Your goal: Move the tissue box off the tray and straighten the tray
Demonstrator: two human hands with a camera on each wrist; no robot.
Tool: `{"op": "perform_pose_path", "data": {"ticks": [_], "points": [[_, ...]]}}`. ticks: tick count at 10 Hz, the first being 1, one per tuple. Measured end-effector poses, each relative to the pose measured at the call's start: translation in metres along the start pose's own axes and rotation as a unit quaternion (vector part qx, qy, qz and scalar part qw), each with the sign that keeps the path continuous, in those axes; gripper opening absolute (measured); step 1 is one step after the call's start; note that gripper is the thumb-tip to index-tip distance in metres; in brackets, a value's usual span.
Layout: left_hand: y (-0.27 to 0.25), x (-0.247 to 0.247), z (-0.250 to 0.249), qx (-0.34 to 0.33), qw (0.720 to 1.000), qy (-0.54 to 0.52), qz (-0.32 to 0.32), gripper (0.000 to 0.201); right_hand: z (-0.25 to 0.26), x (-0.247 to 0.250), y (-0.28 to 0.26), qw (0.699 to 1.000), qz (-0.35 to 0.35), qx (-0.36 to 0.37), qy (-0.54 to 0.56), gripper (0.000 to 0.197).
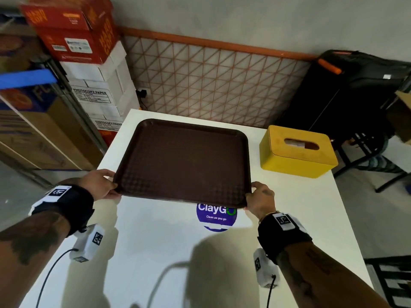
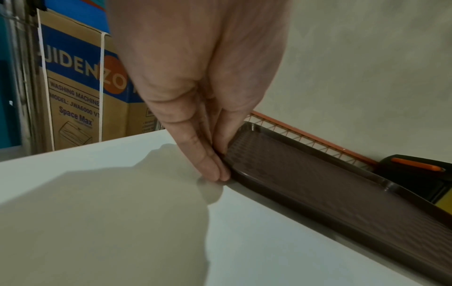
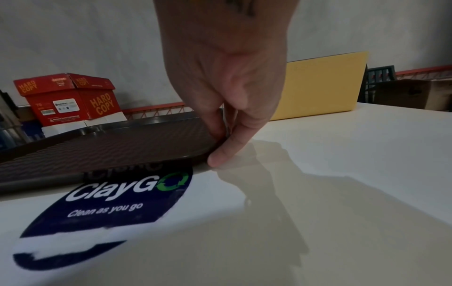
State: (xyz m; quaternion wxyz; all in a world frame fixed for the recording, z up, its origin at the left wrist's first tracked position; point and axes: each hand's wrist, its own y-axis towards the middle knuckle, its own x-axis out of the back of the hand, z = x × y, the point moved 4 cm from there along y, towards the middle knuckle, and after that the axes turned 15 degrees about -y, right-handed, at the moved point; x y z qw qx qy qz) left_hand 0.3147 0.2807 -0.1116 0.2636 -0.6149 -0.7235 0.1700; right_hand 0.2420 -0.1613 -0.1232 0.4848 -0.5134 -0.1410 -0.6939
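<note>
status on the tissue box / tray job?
Done: the yellow tissue box stands on the white table, to the right of the brown tray.
In hand: the left hand and right hand pinch the tray's near corners.
Left: the tray sits skewed to the table edges, overlapping the ClayGo sticker; square it and let go.

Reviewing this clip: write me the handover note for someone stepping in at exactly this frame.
Left hand pinches the tray's near left corner; right hand pinches its near right corner.
The tray lies on the white table, its near edge overlapping the ClayGo sticker.
Done: the yellow tissue box stands on the table right of the tray, apart from it.
Left: finish squaring the tray, then let go.
</note>
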Motion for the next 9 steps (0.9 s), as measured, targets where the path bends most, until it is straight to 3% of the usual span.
{"op": "perform_pose_path", "data": {"ticks": [2,5,7,8,9], "points": [[0.004,0.002,0.004,-0.004,1.0,-0.011,-0.01,0.021,-0.004,-0.007,0.011,1.0,0.017,-0.003,0.005,0.041],[-0.002,0.0,0.003,-0.006,0.996,-0.08,-0.042,0.034,0.001,-0.007,0.003,0.999,0.032,-0.008,-0.006,0.039],[-0.013,-0.001,0.003,0.004,0.996,-0.076,-0.038,0.038,0.005,0.005,-0.012,0.996,0.055,-0.015,-0.064,0.043],[-0.036,-0.001,-0.003,-0.073,0.993,0.072,-0.066,0.055,0.019,0.03,-0.028,0.996,0.02,0.024,-0.081,0.056],[-0.063,0.003,0.009,-0.171,0.966,0.182,-0.071,0.054,0.029,0.073,-0.053,0.996,-0.064,0.062,0.023,0.043]]}}
